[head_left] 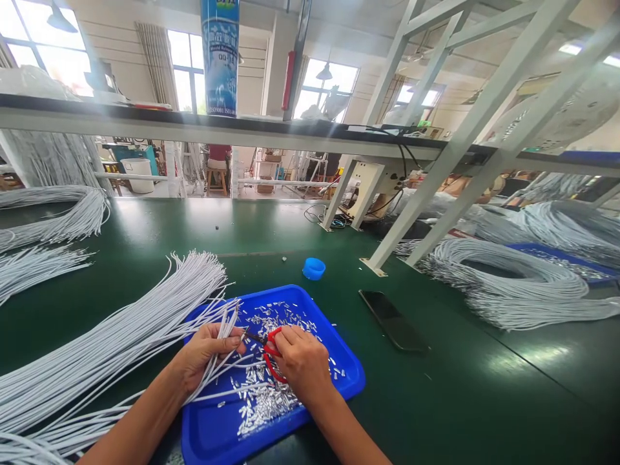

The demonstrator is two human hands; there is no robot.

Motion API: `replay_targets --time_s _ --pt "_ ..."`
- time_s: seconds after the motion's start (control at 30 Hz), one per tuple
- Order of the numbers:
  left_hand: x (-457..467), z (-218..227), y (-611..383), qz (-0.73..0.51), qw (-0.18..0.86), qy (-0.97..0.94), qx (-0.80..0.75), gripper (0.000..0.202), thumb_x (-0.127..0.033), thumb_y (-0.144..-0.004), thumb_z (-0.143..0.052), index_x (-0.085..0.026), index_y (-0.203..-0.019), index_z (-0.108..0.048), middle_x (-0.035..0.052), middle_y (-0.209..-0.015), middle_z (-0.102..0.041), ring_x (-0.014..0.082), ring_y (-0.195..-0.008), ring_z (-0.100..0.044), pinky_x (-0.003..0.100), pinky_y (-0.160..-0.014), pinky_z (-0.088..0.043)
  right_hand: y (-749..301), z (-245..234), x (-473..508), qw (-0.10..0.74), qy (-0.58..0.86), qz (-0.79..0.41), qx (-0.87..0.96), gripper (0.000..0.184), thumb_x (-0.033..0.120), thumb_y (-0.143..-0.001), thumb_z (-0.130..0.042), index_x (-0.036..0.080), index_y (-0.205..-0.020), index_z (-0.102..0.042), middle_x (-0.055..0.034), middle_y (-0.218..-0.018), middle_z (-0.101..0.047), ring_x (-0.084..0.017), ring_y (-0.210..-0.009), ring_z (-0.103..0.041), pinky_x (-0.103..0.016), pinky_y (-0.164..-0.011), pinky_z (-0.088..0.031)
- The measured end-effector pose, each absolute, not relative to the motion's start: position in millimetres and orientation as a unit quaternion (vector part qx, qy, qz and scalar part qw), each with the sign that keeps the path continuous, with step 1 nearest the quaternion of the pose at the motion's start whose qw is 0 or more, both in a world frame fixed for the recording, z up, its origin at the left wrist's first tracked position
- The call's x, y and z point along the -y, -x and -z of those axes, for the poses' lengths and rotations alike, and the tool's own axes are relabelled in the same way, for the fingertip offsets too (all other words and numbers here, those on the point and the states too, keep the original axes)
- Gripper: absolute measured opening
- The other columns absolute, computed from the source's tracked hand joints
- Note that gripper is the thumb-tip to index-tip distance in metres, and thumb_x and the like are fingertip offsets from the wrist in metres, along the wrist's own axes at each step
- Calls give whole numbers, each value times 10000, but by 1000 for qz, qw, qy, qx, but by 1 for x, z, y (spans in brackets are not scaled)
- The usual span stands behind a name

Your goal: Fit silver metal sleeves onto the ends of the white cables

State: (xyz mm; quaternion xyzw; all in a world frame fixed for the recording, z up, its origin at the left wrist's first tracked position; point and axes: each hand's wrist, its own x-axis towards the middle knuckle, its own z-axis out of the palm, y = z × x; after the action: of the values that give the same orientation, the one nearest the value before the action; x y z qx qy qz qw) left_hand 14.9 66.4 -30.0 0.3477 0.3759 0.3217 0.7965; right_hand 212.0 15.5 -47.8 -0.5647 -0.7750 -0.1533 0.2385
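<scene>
White thin cords (121,336) fan across the green desk (460,400) from the lower left of the frame, long axes running up and right. Their ends gather in the left hand (206,354), whose grip is clenched on a small sheaf too bunched to count.

Just right of it, the right hand (303,361) has its grip closed through the loops of one pair of red-handled scissors (271,354). The blades point left at the held ends, nearly touching.

Both hands sit at centre frame over one blue plastic tray (213,433) strewn with countless short pale cut pieces (261,394).

Beyond lie one round blue plastic cap (314,268) and one flat black phone (392,320).
</scene>
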Motion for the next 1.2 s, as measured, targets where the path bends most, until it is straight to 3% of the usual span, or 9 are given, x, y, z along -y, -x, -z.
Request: replay_targets --time_s 0.17,0.27,0.4,0.57,0.67,0.77,0.97,1.07,1.2 --pt "-67 26 -17 -329 778 -356 -398 301 -181 -531 -821 -86 -791 -702 57 -632 -685 46 -442 -490 136 -408 -312 -212 48 -15 289 568 80 767 234 182 -801 -545 173 -568 -537 -18 -594 -563 -134 -557 -457 -270 -513 -226" --pt "-66 23 -18 -361 753 -376 -401 387 -214 -533 -822 -119 -890 -704 25 -694 -657 25 -442 -413 152 -390 -222 -211 46 -16 346 572 -118 734 366 309 -792 -575 168 -472 -470 23 -505 -460 -96 -479 -385 -241 -472 -206" --pt "-63 23 -19 -357 753 -419 -362 418 -256 -517 -830 -106 -884 -697 -48 -529 -503 15 -407 -299 185 -395 -139 -207 43 -16 343 526 -386 676 415 459 -721 -626 160 -483 -465 47 -501 -377 -84 -487 -332 -224 -463 -198" --pt "-62 26 -19 -357 758 -421 -348 275 -242 -541 -819 -101 -720 -666 -67 -462 -423 13 -391 -273 179 -391 -126 -202 37 -12 318 463 -550 618 426 474 -661 -661 161 -483 -434 58 -500 -325 -72 -482 -267 -224 -464 -191" --pt "-69 28 -17 -396 767 -368 -346 252 -258 -587 -797 -115 -744 -662 -71 -490 -404 12 -399 -277 162 -380 -130 -205 35 -12 318 442 -579 607 341 449 -638 -677 151 -536 -547 42 -528 -414 -90 -512 -343 -222 -496 -257" --pt "-74 26 -16 -403 770 -352 -347 302 -304 -651 -754 -102 -865 -688 -42 -555 -454 29 -452 -349 150 -391 -200 -211 36 -16 384 458 -557 577 284 438 -653 -673 157 -667 -632 21 -601 -498 -114 -571 -418 -230 -550 -322" --pt "-64 23 -19 -352 749 -418 -374 283 -258 -572 -804 -80 -771 -708 -14 -525 -549 56 -490 -434 176 -486 -313 -208 38 -17 523 518 -454 503 273 411 -680 -681 157 -775 -648 5 -644 -538 -123 -591 -452 -234 -567 -367" --pt "-58 22 -23 -332 726 -462 -387 262 -241 -541 -817 -91 -716 -694 -17 -522 -568 67 -490 -456 195 -504 -334 -202 37 -13 535 513 -433 513 269 388 -684 -681 162 -829 -659 1 -673 -556 -132 -614 -477 -239 -582 -389" --pt "-54 21 -29 -322 691 -527 -375 259 -249 -558 -801 -105 -738 -684 -10 -569 -596 89 -522 -500 221 -546 -383 -198 38 -12 525 530 -383 545 240 386 -754 -603 151 -713 -634 6 -639 -541 -124 -598 -467 -227 -564 -377"
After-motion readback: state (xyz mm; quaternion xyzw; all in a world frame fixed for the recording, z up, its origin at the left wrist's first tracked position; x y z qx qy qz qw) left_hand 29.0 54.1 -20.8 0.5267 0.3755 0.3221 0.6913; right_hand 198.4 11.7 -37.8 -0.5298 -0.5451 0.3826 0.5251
